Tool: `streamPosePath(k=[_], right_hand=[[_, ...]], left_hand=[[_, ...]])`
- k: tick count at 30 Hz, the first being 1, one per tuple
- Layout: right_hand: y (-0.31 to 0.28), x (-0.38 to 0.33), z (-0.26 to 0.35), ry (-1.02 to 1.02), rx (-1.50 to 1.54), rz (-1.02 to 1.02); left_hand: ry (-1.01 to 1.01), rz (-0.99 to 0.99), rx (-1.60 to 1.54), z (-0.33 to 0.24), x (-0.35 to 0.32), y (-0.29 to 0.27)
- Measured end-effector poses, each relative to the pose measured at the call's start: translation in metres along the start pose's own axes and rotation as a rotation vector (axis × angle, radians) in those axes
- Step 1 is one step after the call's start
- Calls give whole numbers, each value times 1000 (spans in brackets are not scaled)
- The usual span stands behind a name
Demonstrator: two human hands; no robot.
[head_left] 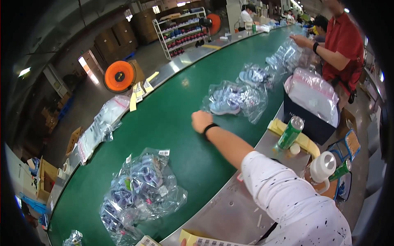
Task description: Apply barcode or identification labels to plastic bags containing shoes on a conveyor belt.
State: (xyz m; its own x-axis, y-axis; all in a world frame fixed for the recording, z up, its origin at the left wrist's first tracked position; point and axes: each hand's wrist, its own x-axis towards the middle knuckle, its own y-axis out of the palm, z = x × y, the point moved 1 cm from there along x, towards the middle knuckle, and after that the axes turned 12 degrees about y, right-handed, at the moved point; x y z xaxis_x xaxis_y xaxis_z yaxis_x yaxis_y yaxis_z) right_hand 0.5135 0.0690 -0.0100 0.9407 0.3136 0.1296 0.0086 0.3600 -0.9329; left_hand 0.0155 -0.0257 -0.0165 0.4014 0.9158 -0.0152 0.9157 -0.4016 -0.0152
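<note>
Label sheet (205, 241) nearest; right hand (202, 121) fisted, empty, on green conveyor belt (172, 123) near bagged shoes (232, 99); left hand unseen; warehouse.

A green conveyor belt (172, 123) is curving through a factory floor, carrying clear plastic bags of purple and blue shoes: a heap of bags (139, 192) is lying near its lower end, one bagged pair (232, 100) is sitting mid-belt, and further bags (256, 76) are trailing toward the far end. Along the steel side ledge (230, 205), a green drinks can (290, 132) is standing upright beside yellow card sleeves (303, 141).
</note>
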Motion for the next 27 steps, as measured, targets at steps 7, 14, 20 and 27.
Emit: streamPosePath(k=[7, 14, 20, 27], right_hand=[[-62, 33, -148, -91, -182, -309], [-22, 19, -154, -228, -254, -263], [3, -58, -36, -416, 432, 55], [-51, -269, 58, -1077, 1009, 722]], left_hand=[[41, 38, 0, 11, 5, -4], [51, 100, 55, 15, 3, -9], [5, 173, 101, 16, 9, -8], [168, 130, 139, -15, 18, -2]])
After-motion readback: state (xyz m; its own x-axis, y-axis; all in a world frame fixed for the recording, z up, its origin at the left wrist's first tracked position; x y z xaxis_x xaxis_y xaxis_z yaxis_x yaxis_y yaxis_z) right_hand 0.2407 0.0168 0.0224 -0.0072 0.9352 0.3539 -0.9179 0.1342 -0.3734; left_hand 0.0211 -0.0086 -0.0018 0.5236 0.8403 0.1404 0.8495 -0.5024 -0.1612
